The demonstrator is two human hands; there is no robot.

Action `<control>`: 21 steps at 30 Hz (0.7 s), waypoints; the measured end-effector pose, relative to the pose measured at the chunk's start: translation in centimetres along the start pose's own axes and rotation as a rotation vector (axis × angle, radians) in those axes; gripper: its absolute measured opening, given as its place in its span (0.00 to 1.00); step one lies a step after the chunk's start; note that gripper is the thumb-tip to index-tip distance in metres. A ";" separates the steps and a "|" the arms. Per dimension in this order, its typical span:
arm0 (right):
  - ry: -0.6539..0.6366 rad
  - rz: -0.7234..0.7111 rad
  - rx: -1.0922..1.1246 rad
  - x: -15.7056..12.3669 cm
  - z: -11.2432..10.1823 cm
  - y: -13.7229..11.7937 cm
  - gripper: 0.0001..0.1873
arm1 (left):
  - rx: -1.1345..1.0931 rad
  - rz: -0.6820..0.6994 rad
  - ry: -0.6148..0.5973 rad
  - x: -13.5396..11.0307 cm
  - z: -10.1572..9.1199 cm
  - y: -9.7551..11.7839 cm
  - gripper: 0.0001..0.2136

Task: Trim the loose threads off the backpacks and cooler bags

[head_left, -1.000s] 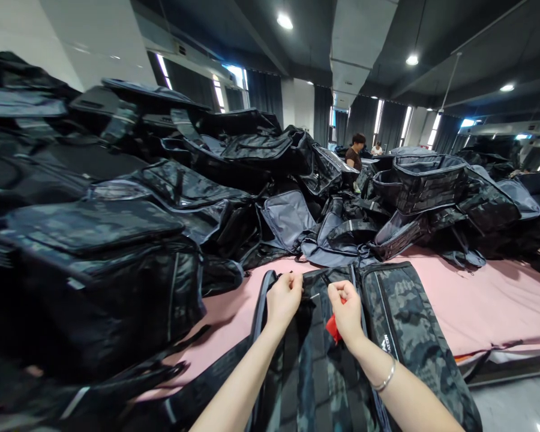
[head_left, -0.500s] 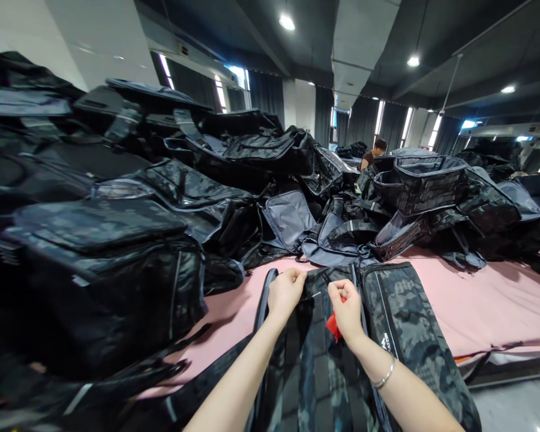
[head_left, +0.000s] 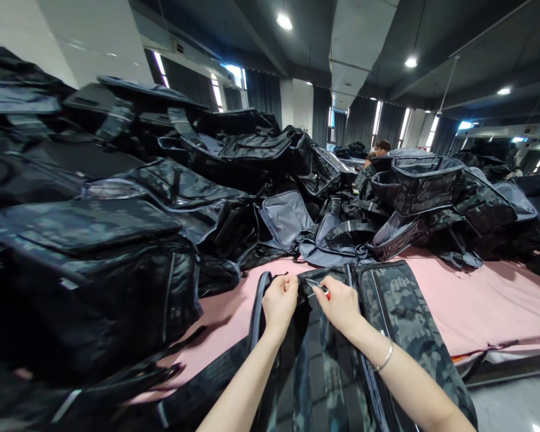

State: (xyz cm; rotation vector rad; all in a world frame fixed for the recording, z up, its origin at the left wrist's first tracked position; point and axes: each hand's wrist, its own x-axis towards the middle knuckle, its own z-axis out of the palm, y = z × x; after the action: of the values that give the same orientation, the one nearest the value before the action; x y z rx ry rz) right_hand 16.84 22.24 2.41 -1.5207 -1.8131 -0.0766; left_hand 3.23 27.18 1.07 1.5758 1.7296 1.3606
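A dark camouflage backpack point(head_left: 400, 324) lies in front of me on the pink table cover point(head_left: 490, 306). My left hand point(head_left: 279, 302) pinches the bag's top edge beside its black strap point(head_left: 257, 300). My right hand point(head_left: 341, 305) is closed on a small red-handled tool point(head_left: 323, 288) whose metal tip points left toward my left hand, just over the bag's top edge. A thin bracelet sits on my right wrist.
Piles of dark camouflage bags point(head_left: 99, 252) rise at the left and across the back point(head_left: 423, 186), some gaping with grey lining point(head_left: 285, 216). A person point(head_left: 380, 150) stands far behind the piles. The table's edge point(head_left: 504, 360) and the floor lie at the lower right.
My right hand has turned and moved up to the bag's top edge, bringing the red tool's tip toward my left hand. The far person has shifted to the right.
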 end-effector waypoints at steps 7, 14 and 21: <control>-0.107 -0.073 -0.283 1.2 -0.2 -1.7 0.10 | -0.001 0.013 0.006 -0.1 -0.4 0.1 0.14; -0.171 -0.138 -0.374 2.1 -0.4 -2.4 0.09 | 0.003 0.032 0.037 -0.1 -0.4 0.3 0.12; -0.231 -0.091 -0.369 1.5 -1.2 -2.5 0.11 | -0.070 0.033 0.062 0.1 -0.1 -0.4 0.13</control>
State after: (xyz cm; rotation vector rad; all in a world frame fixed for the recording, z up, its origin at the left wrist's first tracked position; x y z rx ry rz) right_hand 15.28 22.20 5.16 -1.7564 -2.1411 -0.3056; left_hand 2.90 27.31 0.78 1.5459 1.6793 1.4848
